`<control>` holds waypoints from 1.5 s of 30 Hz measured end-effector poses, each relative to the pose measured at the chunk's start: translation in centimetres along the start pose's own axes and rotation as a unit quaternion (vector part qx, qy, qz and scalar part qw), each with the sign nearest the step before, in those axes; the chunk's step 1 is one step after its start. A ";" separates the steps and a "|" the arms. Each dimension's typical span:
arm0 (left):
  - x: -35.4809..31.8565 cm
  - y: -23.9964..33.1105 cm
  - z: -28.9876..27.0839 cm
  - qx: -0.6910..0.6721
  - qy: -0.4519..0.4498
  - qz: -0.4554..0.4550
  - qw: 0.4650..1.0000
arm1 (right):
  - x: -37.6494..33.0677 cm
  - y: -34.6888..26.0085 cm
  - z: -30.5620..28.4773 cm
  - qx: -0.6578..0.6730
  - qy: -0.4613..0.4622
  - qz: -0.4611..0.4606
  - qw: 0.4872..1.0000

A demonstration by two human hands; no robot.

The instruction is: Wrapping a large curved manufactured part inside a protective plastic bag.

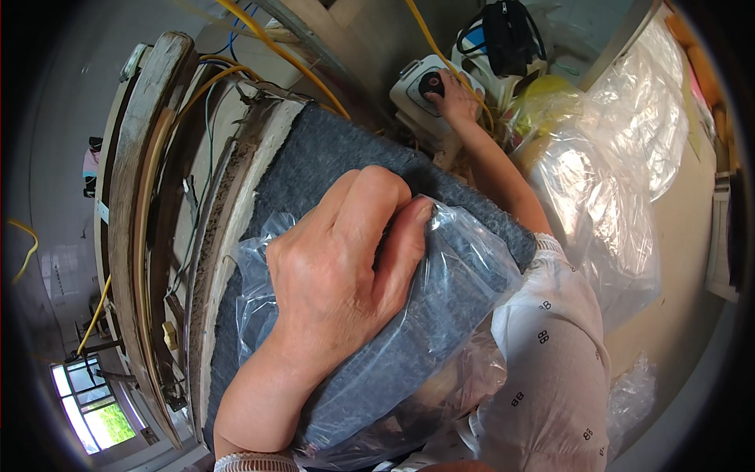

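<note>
My left hand (pixel 338 252) is closed in a fist in the middle of the view, its thumb pinching the edge of a clear plastic bag (pixel 393 377). The bag spreads over a dark grey felt-like cloth (pixel 314 145) covering the surface below the hand. At the upper right, my right arm reaches out in a white patterned sleeve. My right hand (pixel 458 101) has its fingers and thumb around a round black knob (pixel 431 83) on a white plastic machine (pixel 409 77). The left fingertips are mostly hidden behind the knuckles.
Worn wooden and metal rails (pixel 149 157) curve along the left, with wires among them. A yellow hose (pixel 303 67) crosses the top. A black pouch (pixel 507 39) sits behind the white machine. Large clear plastic sheets (pixel 586 204) lie at the right. A window (pixel 94 405) shows at lower left.
</note>
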State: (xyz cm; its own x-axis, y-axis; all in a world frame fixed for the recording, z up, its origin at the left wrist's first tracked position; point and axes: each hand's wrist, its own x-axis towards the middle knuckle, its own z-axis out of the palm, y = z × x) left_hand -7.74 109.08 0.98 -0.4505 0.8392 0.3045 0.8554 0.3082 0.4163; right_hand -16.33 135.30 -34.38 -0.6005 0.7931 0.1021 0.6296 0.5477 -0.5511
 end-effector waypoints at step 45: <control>-77.9 0.5 -36.9 0.464 0.196 -0.446 0.740 | -38.0 3.5 -33.0 -0.518 -0.478 -0.401 0.586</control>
State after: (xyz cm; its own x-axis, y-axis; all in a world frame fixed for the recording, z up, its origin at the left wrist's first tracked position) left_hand 18.39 27.36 9.10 -0.8251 -0.0212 0.5645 -0.1014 0.9886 -0.1111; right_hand 24.99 115.87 -12.86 -0.5982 -0.0708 -0.7982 -0.3797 0.9022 0.2045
